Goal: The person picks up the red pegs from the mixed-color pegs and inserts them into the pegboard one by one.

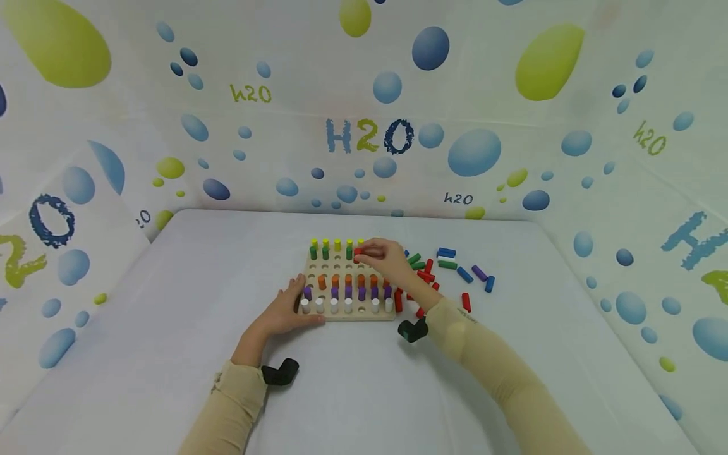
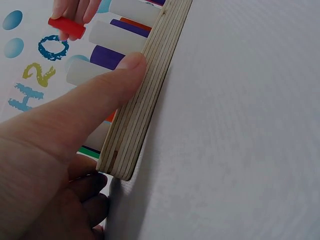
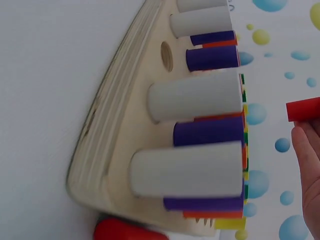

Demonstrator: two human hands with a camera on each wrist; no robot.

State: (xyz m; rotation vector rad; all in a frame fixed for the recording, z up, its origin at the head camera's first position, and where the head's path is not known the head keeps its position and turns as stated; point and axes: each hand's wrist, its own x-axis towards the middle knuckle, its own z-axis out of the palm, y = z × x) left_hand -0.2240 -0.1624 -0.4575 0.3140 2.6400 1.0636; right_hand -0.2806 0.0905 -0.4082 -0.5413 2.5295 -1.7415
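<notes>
A wooden pegboard (image 1: 347,318) lies on the table with rows of yellow, green, orange, purple and white pegs standing in it. My left hand (image 1: 281,313) holds the board at its near left corner, thumb pressed along the front edge (image 2: 142,100) and the other fingers at the left side. Between thumb and fingertips my right hand (image 1: 389,260) pinches a red peg (image 1: 357,251), over the back part of the board near the green row. The peg is tilted in the right wrist view. A bare hole (image 3: 167,56) shows in the white row.
Loose pegs lie scattered right of the board: several red ones (image 1: 466,302), green ones (image 1: 447,265), blue ones (image 1: 464,274) and a purple one (image 1: 479,273). Some are partly hidden behind the right forearm. A patterned sheet (image 1: 364,170) hangs behind the white table (image 1: 364,392).
</notes>
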